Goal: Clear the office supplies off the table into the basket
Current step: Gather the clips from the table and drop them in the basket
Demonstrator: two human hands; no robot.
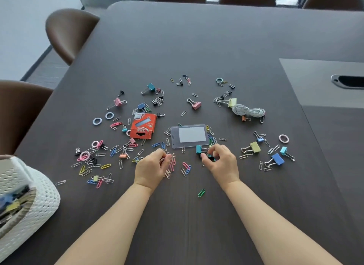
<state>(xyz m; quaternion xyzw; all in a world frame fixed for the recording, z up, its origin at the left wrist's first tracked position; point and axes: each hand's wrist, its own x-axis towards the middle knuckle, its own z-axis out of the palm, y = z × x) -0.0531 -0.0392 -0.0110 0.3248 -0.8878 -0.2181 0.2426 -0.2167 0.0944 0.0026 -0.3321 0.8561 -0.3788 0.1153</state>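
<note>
Coloured paper clips, binder clips and small rings lie scattered over the dark table (197, 47). My left hand (152, 169) is curled over a bunch of paper clips (171, 166), fingers pinching some of them. My right hand (221, 162) pinches small binder clips beside a teal binder clip (199, 149), just below a clear badge holder (188, 135). An orange staple box (143, 125) lies left of the holder. The white woven basket (39, 201) stands at the table's left front edge, with several supplies inside.
A coiled white cord (248, 111) lies at the right, with yellow-green (255, 147) and blue binder clips (277, 159) nearer me. A single green paper clip (201, 192) lies between my forearms. Brown chairs (69, 32) stand along the left and far edges. A grey cable panel (325, 83) sits at the right.
</note>
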